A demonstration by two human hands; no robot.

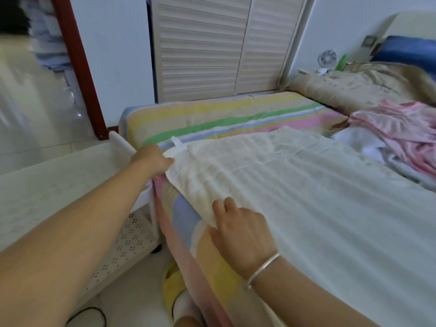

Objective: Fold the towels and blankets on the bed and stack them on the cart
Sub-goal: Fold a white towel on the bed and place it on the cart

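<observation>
Fingers [223,205] of the right hand [240,227] curl over the near corner of the cream towel [306,185], spread across centre-right frame; the left hand [152,159] pinches its far corner. Best lift both evenly, edge taut, and match corners squarely.

Soft, even, cool-tinted light fills the room. I see no hard shadows, only a faint dark edge under my right hand [238,230] where it pinches the cream towel [306,185]. To the right of that hand the towel washes out almost to flat white, its weave lost. Everything looks slightly soft. Far left of my left hand [153,159] the view smears into heavy blur, with pale glare on the floor tiles [59,128]. The wide lens bows the louvred wardrobe doors [212,48] beyond my grip.
</observation>
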